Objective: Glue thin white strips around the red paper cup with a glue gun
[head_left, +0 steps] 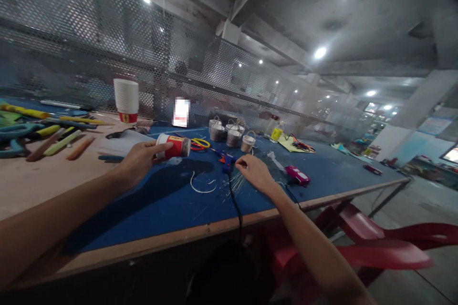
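Head view: the left hand [141,159] grips a red-and-white paper cup [175,147], tipped sideways above the surface [153,217], between its front and far edges. Beside a blue glue gun [226,160], the right hand [253,170] has its fingertips drawn together; whether they hold anything, I cannot tell.

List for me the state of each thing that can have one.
Red-and-white paper cup: held sideways in left hand.
White paper-cup stack: upright, nested.
Blue-and-orange glue gun: lying down.
Yellow-handled scissors: lying; blades unclear.
Small pale round buckets: upright, handles raised.
Bright white screen: lit.
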The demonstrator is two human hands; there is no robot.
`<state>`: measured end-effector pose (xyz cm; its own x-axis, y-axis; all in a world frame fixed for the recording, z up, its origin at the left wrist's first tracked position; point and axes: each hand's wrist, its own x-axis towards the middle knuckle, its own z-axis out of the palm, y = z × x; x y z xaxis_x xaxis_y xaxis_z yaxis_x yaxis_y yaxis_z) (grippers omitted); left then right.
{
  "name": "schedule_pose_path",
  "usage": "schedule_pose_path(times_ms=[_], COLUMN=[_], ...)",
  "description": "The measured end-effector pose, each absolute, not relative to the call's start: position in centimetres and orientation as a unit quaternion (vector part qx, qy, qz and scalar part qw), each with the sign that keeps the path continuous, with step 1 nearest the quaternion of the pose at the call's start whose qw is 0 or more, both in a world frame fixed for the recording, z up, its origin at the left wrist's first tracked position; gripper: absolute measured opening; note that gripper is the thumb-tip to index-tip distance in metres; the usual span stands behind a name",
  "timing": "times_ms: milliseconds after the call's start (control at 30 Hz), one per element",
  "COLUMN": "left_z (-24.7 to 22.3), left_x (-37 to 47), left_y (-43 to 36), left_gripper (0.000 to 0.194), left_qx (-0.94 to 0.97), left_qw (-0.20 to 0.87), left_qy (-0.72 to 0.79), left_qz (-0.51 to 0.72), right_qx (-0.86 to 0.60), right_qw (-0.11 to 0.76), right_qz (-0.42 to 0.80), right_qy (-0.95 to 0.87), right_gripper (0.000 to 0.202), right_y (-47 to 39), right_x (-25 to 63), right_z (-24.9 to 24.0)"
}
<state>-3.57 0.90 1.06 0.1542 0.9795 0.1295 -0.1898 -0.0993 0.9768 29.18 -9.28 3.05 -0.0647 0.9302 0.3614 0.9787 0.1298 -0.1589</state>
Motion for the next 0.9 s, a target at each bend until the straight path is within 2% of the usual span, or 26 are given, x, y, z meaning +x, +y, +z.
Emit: schedule_pose_path(times_ms=[167,300,433,500,700,900], left_z=[0.8,0.6,0.6,0.7,1.3,1.2], left_x=[-3.8,-3.7,-3.6,-3.6,-3.5,-3.5], left_y=[1.3,1.2,1.0,0.8,0.4,0.4], left_gripper=[0.023,0.024,0.026,0.029,0.032,0.029], left_qx=[0.517,0.516,0.527,0.529,0.52,0.524], left_qw=[0.553,0.561,0.554,0.552,0.564,0.562], left_qy=[0.375,0.369,0.368,0.37,0.371,0.367], left_qz=[0.535,0.532,0.529,0.528,0.523,0.524], right_qx=[-0.707,-0.761,-0.782,-0.789,-0.79,-0.762], right_qw=[0.14,0.081,0.072,0.08,0.14,0.276], right_qz=[-0.062,-0.012,0.032,0.052,0.109,0.137], right_qy=[-0.69,-0.644,-0.619,-0.607,-0.587,-0.569], right_gripper=[0.024,0.044,0.06,0.061,0.044,0.046], right_y=[-8.0,-5.9,-3.9,-3.1,-2.6,-4.4], right_x=[27.9,27.3,26.8,26.8,28.0,30.4], right_z=[3.8,3.2,2.2,1.9,1.8,1.8])
